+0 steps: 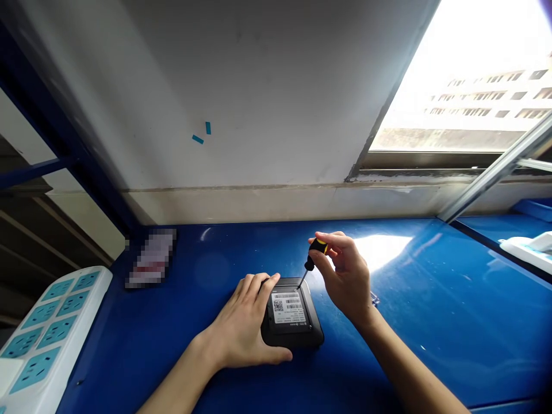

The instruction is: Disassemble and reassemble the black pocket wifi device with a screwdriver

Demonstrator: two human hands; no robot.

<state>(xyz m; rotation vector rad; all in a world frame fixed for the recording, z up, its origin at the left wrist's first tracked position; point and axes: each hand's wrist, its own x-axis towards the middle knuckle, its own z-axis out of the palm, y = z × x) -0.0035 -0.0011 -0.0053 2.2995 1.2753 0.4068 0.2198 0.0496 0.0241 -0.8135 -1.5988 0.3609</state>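
Observation:
A black rectangular device (318, 329) with a white barcode label (288, 309) lies label side up on the blue table. My left hand (244, 322) is wrapped round its left side, fingers along the far edge and thumb along the near edge. In my right hand (345, 276) is a small black-and-yellow screwdriver (309, 264), pinched by its handle and tilted. The shaft points down to the far right part of the device, and its tip meets the casing near the label's upper corner. Whether a screw sits under the tip, I cannot tell.
A white power strip (97, 310) with teal sockets runs along the table's left edge. Behind it lies a pixelated flat item (152, 259). Some small shiny pieces (374, 298) are partly hidden behind my right wrist. A metal frame bar (487, 167) rises at the right.

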